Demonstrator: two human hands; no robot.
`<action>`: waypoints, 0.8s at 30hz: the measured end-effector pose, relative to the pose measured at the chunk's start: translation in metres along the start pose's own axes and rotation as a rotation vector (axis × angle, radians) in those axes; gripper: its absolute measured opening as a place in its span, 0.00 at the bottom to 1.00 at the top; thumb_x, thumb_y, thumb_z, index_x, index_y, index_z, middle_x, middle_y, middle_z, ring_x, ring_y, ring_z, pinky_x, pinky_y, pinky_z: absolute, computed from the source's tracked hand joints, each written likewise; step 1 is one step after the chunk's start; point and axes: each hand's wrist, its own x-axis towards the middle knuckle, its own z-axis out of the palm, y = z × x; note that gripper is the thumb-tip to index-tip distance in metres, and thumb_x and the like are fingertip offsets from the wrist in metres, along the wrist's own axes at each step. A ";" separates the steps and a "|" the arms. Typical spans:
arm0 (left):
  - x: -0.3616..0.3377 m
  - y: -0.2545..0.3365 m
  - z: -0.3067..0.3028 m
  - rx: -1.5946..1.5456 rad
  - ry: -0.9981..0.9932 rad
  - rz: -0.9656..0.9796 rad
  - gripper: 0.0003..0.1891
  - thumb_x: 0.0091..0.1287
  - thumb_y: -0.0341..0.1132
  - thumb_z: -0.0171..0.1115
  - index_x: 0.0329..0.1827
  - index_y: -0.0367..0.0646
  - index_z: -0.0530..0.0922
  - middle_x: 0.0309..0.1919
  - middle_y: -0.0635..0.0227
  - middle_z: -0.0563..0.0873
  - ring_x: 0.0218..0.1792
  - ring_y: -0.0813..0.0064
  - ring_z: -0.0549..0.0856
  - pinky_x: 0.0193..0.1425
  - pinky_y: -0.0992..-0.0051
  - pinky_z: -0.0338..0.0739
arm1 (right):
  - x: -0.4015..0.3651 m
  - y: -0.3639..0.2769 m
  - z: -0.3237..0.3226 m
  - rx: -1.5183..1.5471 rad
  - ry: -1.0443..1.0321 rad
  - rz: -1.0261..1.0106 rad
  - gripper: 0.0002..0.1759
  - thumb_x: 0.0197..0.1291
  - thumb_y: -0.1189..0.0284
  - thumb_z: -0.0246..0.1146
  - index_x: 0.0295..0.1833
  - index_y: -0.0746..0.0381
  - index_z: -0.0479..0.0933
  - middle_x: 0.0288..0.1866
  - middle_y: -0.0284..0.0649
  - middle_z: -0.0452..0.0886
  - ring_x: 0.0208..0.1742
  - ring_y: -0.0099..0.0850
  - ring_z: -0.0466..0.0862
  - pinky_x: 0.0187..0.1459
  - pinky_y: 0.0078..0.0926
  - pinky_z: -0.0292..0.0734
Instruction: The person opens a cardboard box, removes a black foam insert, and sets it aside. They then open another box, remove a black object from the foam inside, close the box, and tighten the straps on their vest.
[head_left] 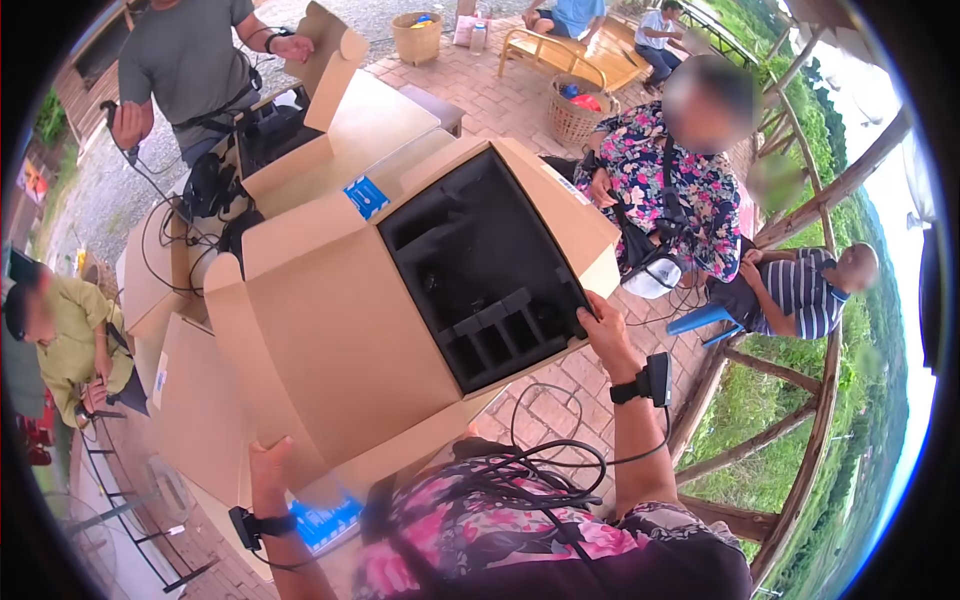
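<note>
An open cardboard box point(350, 320) lies tilted in front of me, its wide lid folded out to the left. Black foam point(480, 230) with several cut-out compartments fills its tray. My right hand point(605, 325) grips the near right corner of the box, thumb at the edge of the foam. At the lower edge of the lid, my left hand point(269, 466) is closed on the cardboard; most of its fingers are hidden. Both wrists wear dark straps with small devices, and a black cable point(560, 450) loops across my floral shirt.
More cardboard boxes point(190, 390) crowd the table to the left. Across from me, a person in grey point(185, 70) handles another open box and cables. A person in floral clothing point(660, 190) stands at the right. Wicker baskets point(575, 120) and seated people are farther back.
</note>
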 end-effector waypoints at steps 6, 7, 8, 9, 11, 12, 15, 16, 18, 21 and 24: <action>-0.043 0.103 0.028 0.292 0.054 0.075 0.13 0.55 0.28 0.62 0.43 0.33 0.78 0.32 0.68 0.82 0.30 0.79 0.81 0.35 0.78 0.76 | -0.012 -0.043 0.025 -0.043 -0.066 -0.023 0.27 0.58 0.64 0.59 0.62 0.63 0.68 0.54 0.54 0.76 0.57 0.44 0.76 0.57 0.36 0.69; -0.052 0.117 0.035 0.289 0.103 0.068 0.13 0.55 0.28 0.62 0.43 0.33 0.78 0.32 0.68 0.82 0.30 0.79 0.81 0.35 0.78 0.76 | -0.006 -0.031 0.033 -0.038 -0.105 -0.039 0.27 0.58 0.64 0.60 0.62 0.64 0.68 0.53 0.53 0.77 0.55 0.44 0.76 0.56 0.35 0.68; -0.060 0.129 0.044 0.266 0.088 0.134 0.12 0.56 0.30 0.62 0.42 0.33 0.78 0.31 0.69 0.82 0.30 0.80 0.80 0.35 0.78 0.75 | -0.006 -0.033 0.040 -0.032 -0.150 -0.058 0.27 0.58 0.64 0.60 0.62 0.64 0.68 0.53 0.53 0.77 0.55 0.44 0.76 0.56 0.35 0.68; -0.067 0.140 0.052 0.243 0.071 0.203 0.12 0.57 0.31 0.62 0.41 0.33 0.78 0.31 0.69 0.82 0.29 0.80 0.80 0.34 0.79 0.74 | -0.007 -0.037 0.045 0.009 -0.207 -0.056 0.27 0.59 0.64 0.60 0.62 0.64 0.67 0.51 0.51 0.77 0.52 0.41 0.77 0.54 0.34 0.69; -0.077 0.157 0.056 0.197 0.073 0.193 0.12 0.57 0.31 0.62 0.41 0.33 0.78 0.31 0.70 0.82 0.29 0.81 0.80 0.34 0.79 0.74 | -0.017 -0.057 0.055 0.119 -0.339 -0.030 0.26 0.62 0.66 0.58 0.62 0.65 0.65 0.45 0.43 0.78 0.44 0.29 0.77 0.46 0.25 0.72; -0.082 0.163 0.057 0.152 0.024 0.185 0.12 0.58 0.31 0.62 0.41 0.33 0.78 0.31 0.70 0.82 0.29 0.81 0.80 0.33 0.80 0.74 | -0.020 -0.056 0.065 0.113 -0.371 -0.039 0.26 0.62 0.66 0.58 0.62 0.65 0.65 0.45 0.43 0.78 0.44 0.29 0.77 0.46 0.25 0.72; -0.091 0.182 0.069 0.122 -0.032 0.192 0.11 0.59 0.31 0.62 0.41 0.33 0.77 0.31 0.71 0.82 0.29 0.82 0.79 0.33 0.81 0.73 | -0.029 -0.045 0.086 0.401 -0.481 0.083 0.23 0.65 0.67 0.55 0.63 0.63 0.63 0.43 0.35 0.78 0.38 0.18 0.76 0.32 0.15 0.68; -0.094 0.188 0.077 0.116 -0.015 0.187 0.11 0.59 0.31 0.62 0.41 0.33 0.77 0.31 0.71 0.82 0.29 0.82 0.79 0.33 0.81 0.73 | -0.034 -0.044 0.088 0.392 -0.498 0.084 0.23 0.65 0.67 0.55 0.63 0.63 0.63 0.43 0.35 0.78 0.38 0.18 0.76 0.32 0.15 0.68; -0.098 0.197 0.092 0.042 -0.064 0.148 0.10 0.59 0.29 0.61 0.41 0.32 0.77 0.30 0.71 0.82 0.30 0.83 0.79 0.33 0.81 0.72 | -0.040 -0.045 0.095 0.427 -0.594 0.267 0.20 0.67 0.68 0.51 0.61 0.65 0.64 0.49 0.39 0.77 0.47 0.25 0.79 0.41 0.21 0.77; -0.093 0.198 0.108 0.228 -0.054 0.150 0.10 0.58 0.27 0.58 0.42 0.31 0.77 0.30 0.71 0.81 0.30 0.83 0.78 0.34 0.82 0.72 | -0.051 -0.024 0.109 0.443 -0.593 0.281 0.22 0.67 0.66 0.52 0.62 0.63 0.62 0.47 0.37 0.77 0.41 0.24 0.80 0.35 0.19 0.76; -0.087 0.198 0.126 0.335 -0.136 0.185 0.11 0.58 0.26 0.57 0.43 0.31 0.76 0.31 0.70 0.81 0.31 0.84 0.77 0.35 0.81 0.72 | -0.061 0.000 0.119 0.423 -0.643 0.304 0.28 0.64 0.65 0.56 0.66 0.62 0.56 0.46 0.40 0.76 0.40 0.24 0.79 0.33 0.20 0.76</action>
